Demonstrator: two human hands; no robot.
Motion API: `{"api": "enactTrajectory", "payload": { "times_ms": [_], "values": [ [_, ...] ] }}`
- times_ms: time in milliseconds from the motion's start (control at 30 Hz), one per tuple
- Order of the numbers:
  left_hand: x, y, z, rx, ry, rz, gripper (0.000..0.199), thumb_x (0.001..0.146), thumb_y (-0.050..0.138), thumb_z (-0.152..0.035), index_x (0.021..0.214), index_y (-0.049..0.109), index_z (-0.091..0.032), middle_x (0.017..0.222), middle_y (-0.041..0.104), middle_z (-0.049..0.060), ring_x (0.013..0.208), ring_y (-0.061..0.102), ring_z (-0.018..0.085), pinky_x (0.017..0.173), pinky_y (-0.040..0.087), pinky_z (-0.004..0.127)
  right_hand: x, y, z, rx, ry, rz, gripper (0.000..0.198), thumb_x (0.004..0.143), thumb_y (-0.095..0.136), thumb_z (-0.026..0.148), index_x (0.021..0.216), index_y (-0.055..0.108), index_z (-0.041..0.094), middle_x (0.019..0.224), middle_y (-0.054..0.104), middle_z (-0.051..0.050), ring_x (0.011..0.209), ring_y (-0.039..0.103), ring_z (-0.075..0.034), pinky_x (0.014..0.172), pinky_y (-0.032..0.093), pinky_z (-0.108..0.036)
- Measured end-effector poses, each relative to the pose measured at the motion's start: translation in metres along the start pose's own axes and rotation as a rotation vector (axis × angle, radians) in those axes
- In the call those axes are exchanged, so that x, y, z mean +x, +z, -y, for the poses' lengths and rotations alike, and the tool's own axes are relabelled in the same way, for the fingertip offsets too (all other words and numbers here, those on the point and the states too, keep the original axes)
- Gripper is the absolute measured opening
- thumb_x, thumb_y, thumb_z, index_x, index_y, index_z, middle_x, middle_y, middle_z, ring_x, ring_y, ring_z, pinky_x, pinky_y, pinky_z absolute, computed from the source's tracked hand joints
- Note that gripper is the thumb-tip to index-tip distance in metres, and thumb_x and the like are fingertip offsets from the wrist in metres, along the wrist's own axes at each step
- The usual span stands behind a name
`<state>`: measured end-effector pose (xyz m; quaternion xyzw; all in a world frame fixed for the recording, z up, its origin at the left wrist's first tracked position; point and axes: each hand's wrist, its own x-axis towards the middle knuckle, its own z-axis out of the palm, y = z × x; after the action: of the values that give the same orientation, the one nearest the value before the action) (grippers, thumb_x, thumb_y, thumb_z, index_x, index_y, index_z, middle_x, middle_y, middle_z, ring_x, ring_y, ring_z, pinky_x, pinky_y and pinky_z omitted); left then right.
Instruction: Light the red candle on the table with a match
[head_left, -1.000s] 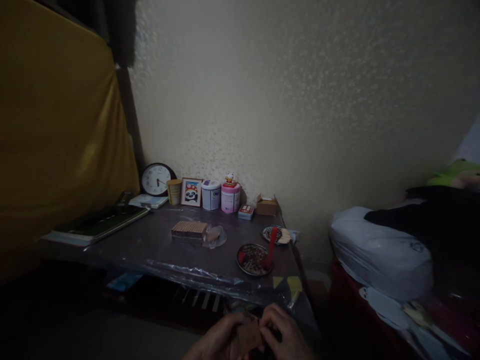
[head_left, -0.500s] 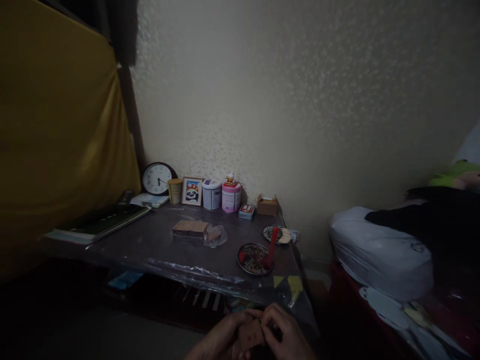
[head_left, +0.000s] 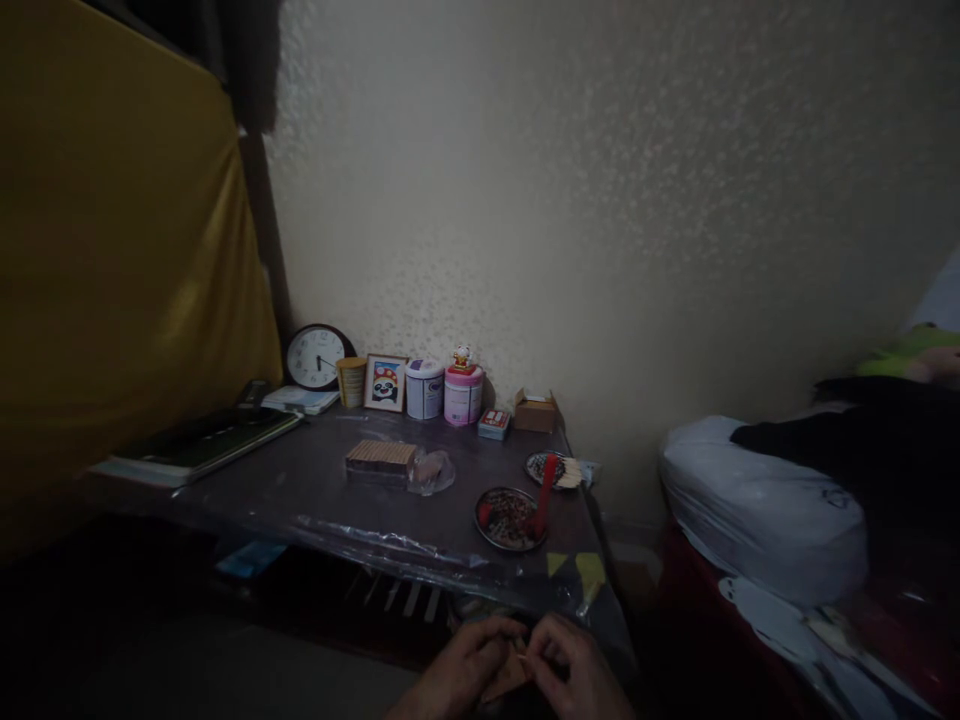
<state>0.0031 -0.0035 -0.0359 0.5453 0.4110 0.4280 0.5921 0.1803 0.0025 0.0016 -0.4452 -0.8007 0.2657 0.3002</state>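
Observation:
Low in the head view, my left hand [head_left: 463, 668] grips a small brown piece [head_left: 511, 677] that looks like card or folded paper. My right hand [head_left: 571, 668] is closed in a pinch at the piece's right edge, where a thin pale-orange line shows. Its fingertips are too dark to make out fully. Beyond my hands on the table, a round metal dish [head_left: 504, 545] holds dark and pale specks, and a red spoon [head_left: 547, 490] rests in it. Behind it, pale sticks [head_left: 571, 473] lie across a smaller dish [head_left: 534, 470].
A row of thin brown pieces [head_left: 381, 455] stands beside a clear plastic bag [head_left: 442, 482]. Along the wall are a clock [head_left: 316, 357], a framed panda picture [head_left: 385, 384], tubs [head_left: 463, 400] and a small cardboard box [head_left: 534, 414]. Plastic film covers the table [head_left: 322, 500].
The brown piece has tilted, and less of its face shows. My left fingers now cover more of it. My right hand stays at its edge; the tabletop things have not moved.

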Motion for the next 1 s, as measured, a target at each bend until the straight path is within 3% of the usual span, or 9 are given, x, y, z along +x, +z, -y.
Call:
{"api": "enactTrajectory", "payload": {
  "times_ms": [167,333,400,467,533,767,867,1000],
  "values": [
    [0.003,-0.006,-0.007,0.06,0.074,-0.09,0.044,0.074,0.055,-0.048,0.103,0.067,-0.017,0.102,0.069,0.008,0.099,0.058,0.028,0.09,0.041,0.036,0.001,-0.004,-0.014,0.161,0.034,-0.07,0.012,0.079,0.052,0.025,0.071,0.06,0.02,0.067,0.059,0.001,0.065,0.059,-0.015,0.06,0.047,-0.023],
    [0.006,-0.012,-0.013,-0.093,0.092,-0.305,0.043,0.071,0.061,-0.045,0.103,0.066,-0.018,0.104,0.068,0.007,0.099,0.058,0.025,0.087,0.043,0.033,0.006,-0.003,-0.023,0.312,0.046,-0.214,0.025,0.085,0.046,0.036,0.096,0.067,0.025,0.091,0.062,-0.005,0.079,0.063,-0.018,0.067,0.052,-0.026],
    [0.004,-0.011,-0.016,-0.182,0.046,-0.295,0.048,0.07,0.062,-0.046,0.109,0.062,-0.018,0.092,0.069,0.006,0.078,0.062,0.021,0.07,0.048,0.03,0.008,0.0,-0.017,0.332,0.028,-0.227,0.024,0.086,0.046,0.036,0.091,0.067,0.025,0.088,0.061,-0.004,0.074,0.063,-0.017,0.065,0.052,-0.025],
    [0.003,-0.009,-0.018,-0.264,-0.013,-0.238,0.055,0.07,0.062,-0.047,0.116,0.055,-0.019,0.084,0.066,0.004,0.056,0.058,0.015,0.052,0.045,0.027,0.008,0.006,-0.009,0.314,-0.009,-0.263,0.022,0.085,0.047,0.034,0.084,0.066,0.024,0.081,0.06,-0.003,0.068,0.062,-0.016,0.062,0.051,-0.023],
    [0.002,-0.007,-0.018,-0.321,-0.04,-0.19,0.054,0.071,0.061,-0.046,0.117,0.051,-0.02,0.081,0.064,0.002,0.046,0.054,0.012,0.047,0.042,0.025,0.008,0.015,-0.003,0.276,-0.058,-0.296,0.019,0.085,0.048,0.03,0.078,0.064,0.022,0.076,0.06,-0.002,0.065,0.061,-0.015,0.06,0.05,-0.022],
    [0.002,-0.008,-0.016,-0.379,0.032,-0.226,0.037,0.072,0.062,-0.034,0.103,0.051,-0.018,0.083,0.062,0.001,0.07,0.057,0.014,0.065,0.044,0.026,0.002,0.046,-0.005,0.181,-0.111,-0.268,0.008,0.08,0.052,0.017,0.075,0.057,0.021,0.067,0.06,0.002,0.061,0.059,-0.013,0.058,0.046,-0.02],
    [0.002,-0.007,-0.02,-0.389,0.001,-0.247,0.036,0.07,0.062,-0.032,0.1,0.05,-0.018,0.078,0.062,0.0,0.066,0.055,0.013,0.062,0.042,0.025,-0.001,0.052,-0.003,0.175,-0.151,-0.249,0.009,0.077,0.052,0.014,0.075,0.055,0.022,0.068,0.058,0.002,0.062,0.058,-0.012,0.059,0.045,-0.019],
    [0.002,-0.005,-0.025,-0.405,-0.037,-0.273,0.033,0.069,0.061,-0.031,0.097,0.049,-0.02,0.072,0.059,-0.002,0.061,0.053,0.012,0.056,0.039,0.023,-0.001,0.055,0.006,0.216,-0.254,-0.353,0.009,0.077,0.05,0.015,0.072,0.05,0.023,0.071,0.055,0.002,0.063,0.056,-0.012,0.058,0.043,-0.018]
  ]
}}
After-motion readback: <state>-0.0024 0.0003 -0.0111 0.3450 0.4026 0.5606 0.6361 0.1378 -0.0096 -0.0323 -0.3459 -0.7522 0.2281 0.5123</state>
